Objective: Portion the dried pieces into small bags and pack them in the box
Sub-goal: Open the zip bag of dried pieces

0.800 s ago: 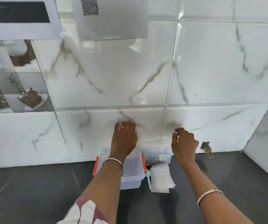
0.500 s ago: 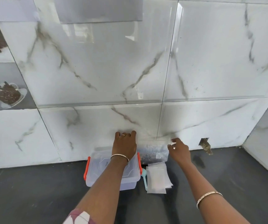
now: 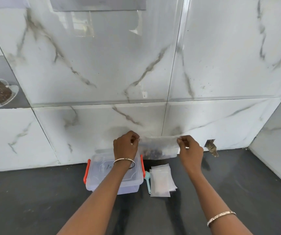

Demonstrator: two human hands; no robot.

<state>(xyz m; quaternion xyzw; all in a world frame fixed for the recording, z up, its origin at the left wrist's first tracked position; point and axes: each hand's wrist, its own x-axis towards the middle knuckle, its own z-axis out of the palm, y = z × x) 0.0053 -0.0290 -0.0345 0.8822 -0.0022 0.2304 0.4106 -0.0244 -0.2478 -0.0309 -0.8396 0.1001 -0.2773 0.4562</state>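
Observation:
A large clear bag (image 3: pixel 158 147) with dark dried pieces in its bottom stands against the marble wall. My left hand (image 3: pixel 125 146) pinches its top left corner and my right hand (image 3: pixel 189 150) pinches its top right corner, stretching the top edge between them. Below my left hand sits a clear plastic box (image 3: pixel 102 173) with orange clips and its lid on. To the right of the box lies a stack of small empty clear bags (image 3: pixel 161 180). A light blue scoop (image 3: pixel 148 179) lies between box and stack.
Everything rests on a dark countertop (image 3: pixel 34 200) that meets the marble-tiled wall. A hole in the wall with brownish debris (image 3: pixel 212 147) is just right of my right hand. A side wall closes the corner at the far right.
Both hands moved from flat against the wall to the large bag's top corners and closed on them. The camera has tilted down slightly.

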